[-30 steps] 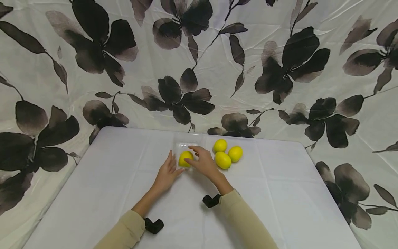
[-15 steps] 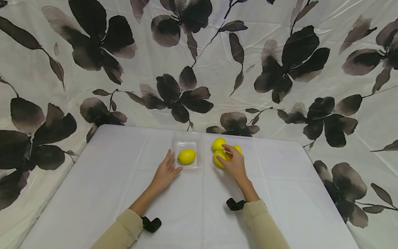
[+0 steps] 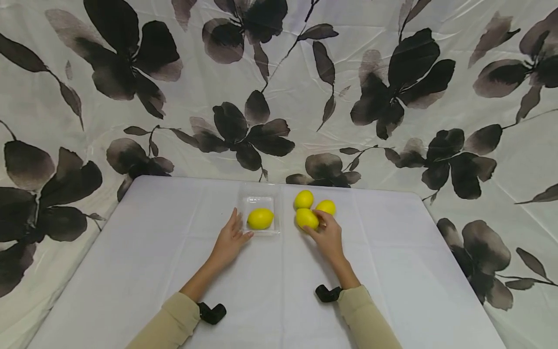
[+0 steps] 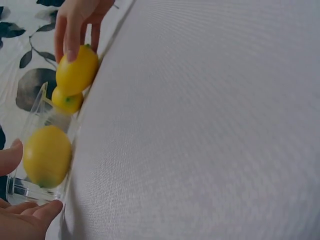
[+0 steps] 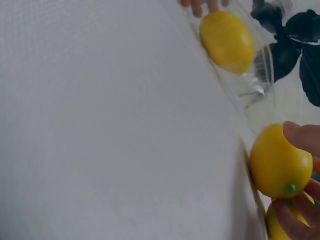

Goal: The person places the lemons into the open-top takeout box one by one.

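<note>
In the head view, a clear plastic container (image 3: 258,199) lies on the table with one yellow lemon (image 3: 260,219) inside. My left hand (image 3: 228,241) is at the container's left front corner, fingers extended along its side and thumb near the front edge. To the right, my right hand (image 3: 328,236) holds the front lemon (image 3: 306,219) of a small group between thumb and fingers. The right wrist view shows the thumb on one side of this held lemon (image 5: 279,160) and fingers on the other. Behind it sit a back lemon (image 3: 303,199) and a right-hand lemon (image 3: 326,207), partly covered by my fingers.
A white cloth covers the table (image 3: 174,213). Beyond its far edge hangs a pale curtain (image 3: 314,106) with dark flowers. A black wrist camera (image 3: 212,314) sits on my left wrist and another black camera (image 3: 328,293) on my right.
My right hand has left the lemon in the container, moved right to the group, and now grips the front lemon. The left hand stays beside the container.
</note>
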`<move>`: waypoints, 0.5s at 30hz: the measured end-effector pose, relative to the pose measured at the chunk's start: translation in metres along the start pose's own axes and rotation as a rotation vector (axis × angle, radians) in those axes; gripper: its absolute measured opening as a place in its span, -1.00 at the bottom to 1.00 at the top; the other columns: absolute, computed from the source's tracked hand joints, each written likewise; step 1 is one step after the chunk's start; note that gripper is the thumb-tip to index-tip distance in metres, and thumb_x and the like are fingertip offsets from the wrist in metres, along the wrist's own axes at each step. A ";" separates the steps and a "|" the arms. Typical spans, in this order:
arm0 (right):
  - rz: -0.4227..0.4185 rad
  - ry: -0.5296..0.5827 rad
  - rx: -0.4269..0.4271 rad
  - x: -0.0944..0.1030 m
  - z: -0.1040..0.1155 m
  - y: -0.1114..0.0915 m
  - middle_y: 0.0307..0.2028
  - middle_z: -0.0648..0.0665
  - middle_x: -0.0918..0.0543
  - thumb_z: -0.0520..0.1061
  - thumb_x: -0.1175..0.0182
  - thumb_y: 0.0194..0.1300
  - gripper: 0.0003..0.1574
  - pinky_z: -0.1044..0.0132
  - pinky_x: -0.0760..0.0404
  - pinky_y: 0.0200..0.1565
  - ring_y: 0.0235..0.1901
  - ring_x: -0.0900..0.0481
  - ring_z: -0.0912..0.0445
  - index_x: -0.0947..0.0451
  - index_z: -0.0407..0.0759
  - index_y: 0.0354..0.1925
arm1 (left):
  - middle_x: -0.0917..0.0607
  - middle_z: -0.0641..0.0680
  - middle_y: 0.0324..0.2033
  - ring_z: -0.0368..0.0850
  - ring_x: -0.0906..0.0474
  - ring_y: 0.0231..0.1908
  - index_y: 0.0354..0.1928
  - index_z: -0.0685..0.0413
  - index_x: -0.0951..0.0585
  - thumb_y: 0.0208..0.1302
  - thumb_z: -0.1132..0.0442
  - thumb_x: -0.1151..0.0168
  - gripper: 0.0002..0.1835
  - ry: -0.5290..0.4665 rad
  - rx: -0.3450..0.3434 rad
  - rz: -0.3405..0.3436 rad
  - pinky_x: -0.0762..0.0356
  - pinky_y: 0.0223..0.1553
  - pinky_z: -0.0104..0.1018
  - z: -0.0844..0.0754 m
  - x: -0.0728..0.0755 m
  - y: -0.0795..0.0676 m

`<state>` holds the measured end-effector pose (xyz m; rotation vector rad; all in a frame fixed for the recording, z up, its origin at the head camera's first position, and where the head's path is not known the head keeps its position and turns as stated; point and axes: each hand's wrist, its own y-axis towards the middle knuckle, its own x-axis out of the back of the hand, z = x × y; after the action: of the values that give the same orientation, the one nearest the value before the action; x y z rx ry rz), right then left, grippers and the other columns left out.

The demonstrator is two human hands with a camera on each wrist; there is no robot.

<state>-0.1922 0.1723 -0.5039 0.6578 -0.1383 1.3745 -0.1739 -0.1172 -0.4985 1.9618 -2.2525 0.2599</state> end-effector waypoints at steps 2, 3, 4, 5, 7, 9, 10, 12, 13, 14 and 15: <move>-0.008 -0.002 -0.005 -0.004 0.000 0.000 0.07 -0.31 -0.64 -0.20 -0.52 0.04 -0.33 -0.03 -0.70 0.02 0.06 -0.61 -0.17 -0.55 -0.34 0.12 | 0.01 0.29 0.53 0.23 -0.05 0.49 0.57 0.15 0.23 0.35 0.26 -0.27 0.01 0.009 0.005 -0.005 -0.23 0.42 0.02 -0.001 0.000 0.000; -0.011 -0.001 -0.012 -0.006 0.001 0.001 0.07 -0.32 -0.64 -0.20 -0.52 0.04 -0.32 -0.03 -0.71 0.00 0.06 -0.61 -0.17 -0.55 -0.34 0.13 | 0.00 0.29 0.53 0.23 -0.05 0.49 0.57 0.15 0.23 0.35 0.26 -0.27 0.01 0.012 0.008 -0.007 -0.23 0.42 0.03 -0.001 0.000 0.000; -0.015 0.003 -0.020 -0.008 0.001 0.001 0.08 -0.32 -0.64 -0.21 -0.52 0.04 -0.32 -0.03 -0.72 -0.02 0.05 -0.63 -0.18 -0.55 -0.33 0.14 | 0.00 0.29 0.53 0.24 -0.05 0.49 0.57 0.15 0.23 0.35 0.25 -0.27 0.01 0.016 0.009 -0.008 -0.22 0.42 0.03 -0.001 0.000 0.000; -0.020 0.007 -0.034 -0.009 0.001 0.002 0.08 -0.32 -0.64 -0.21 -0.52 0.04 -0.31 -0.02 -0.72 -0.04 0.04 -0.64 -0.18 -0.56 -0.32 0.14 | 0.00 0.28 0.53 0.23 -0.05 0.49 0.57 0.14 0.23 0.35 0.24 -0.27 0.01 0.018 0.013 -0.009 -0.22 0.43 0.03 -0.001 0.000 0.000; -0.028 0.016 -0.061 -0.011 0.000 0.002 0.09 -0.31 -0.65 -0.21 -0.52 0.04 -0.31 0.00 -0.74 -0.06 0.01 -0.66 -0.18 -0.56 -0.29 0.15 | 0.00 0.27 0.54 0.21 -0.06 0.49 0.57 0.12 0.23 0.36 0.22 -0.27 0.01 0.022 0.017 -0.010 -0.20 0.44 0.03 -0.001 -0.001 0.000; -0.036 0.035 -0.087 -0.011 0.001 0.003 0.09 -0.30 -0.65 -0.20 -0.52 0.04 -0.32 0.01 -0.74 -0.06 -0.01 -0.67 -0.18 -0.57 -0.27 0.15 | 0.00 0.25 0.54 0.20 -0.05 0.49 0.57 0.12 0.24 0.36 0.21 -0.26 0.01 0.028 0.017 -0.007 -0.19 0.44 0.03 -0.001 0.000 0.000; -0.039 0.044 -0.099 -0.011 0.002 0.003 0.08 -0.30 -0.66 -0.20 -0.52 0.05 -0.32 0.02 -0.74 -0.06 -0.01 -0.67 -0.17 -0.57 -0.27 0.15 | 0.00 0.25 0.54 0.19 -0.05 0.49 0.57 0.11 0.24 0.36 0.21 -0.26 0.01 0.031 0.019 -0.007 -0.19 0.44 0.03 0.000 0.000 0.000; -0.047 0.061 -0.113 -0.011 0.004 0.004 0.08 -0.31 -0.66 -0.19 -0.51 0.05 -0.32 0.01 -0.74 -0.05 -0.01 -0.67 -0.17 -0.58 -0.28 0.15 | -0.01 0.24 0.54 0.19 -0.06 0.49 0.57 0.11 0.23 0.36 0.21 -0.27 0.01 0.035 0.020 -0.009 -0.20 0.44 0.02 0.000 0.000 0.000; -0.049 0.065 -0.117 -0.010 0.006 0.005 0.07 -0.31 -0.66 -0.19 -0.51 0.05 -0.32 0.02 -0.74 -0.05 -0.01 -0.67 -0.17 -0.58 -0.28 0.15 | -0.01 0.24 0.54 0.19 -0.07 0.49 0.57 0.11 0.23 0.35 0.21 -0.27 0.01 0.033 0.017 -0.009 -0.21 0.43 0.03 0.000 0.000 0.000; -0.050 0.068 -0.117 -0.009 0.008 0.006 0.07 -0.31 -0.66 -0.18 -0.52 0.05 -0.32 0.02 -0.73 -0.04 -0.01 -0.67 -0.16 -0.58 -0.29 0.15 | -0.02 0.25 0.53 0.20 -0.07 0.49 0.57 0.12 0.22 0.35 0.21 -0.27 0.01 0.037 0.014 -0.009 -0.22 0.43 0.02 0.000 0.000 -0.001; -0.052 0.066 -0.117 -0.008 0.010 0.008 0.07 -0.31 -0.66 -0.17 -0.52 0.05 -0.32 0.02 -0.73 -0.04 -0.01 -0.67 -0.16 -0.58 -0.29 0.15 | -0.02 0.26 0.53 0.21 -0.07 0.48 0.57 0.12 0.22 0.35 0.21 -0.28 0.01 0.036 0.007 -0.012 -0.23 0.42 0.02 0.000 0.000 -0.001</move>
<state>-0.1985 0.1605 -0.4973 0.5146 -0.1469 1.3263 -0.1732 -0.1173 -0.4983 1.9577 -2.2203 0.2997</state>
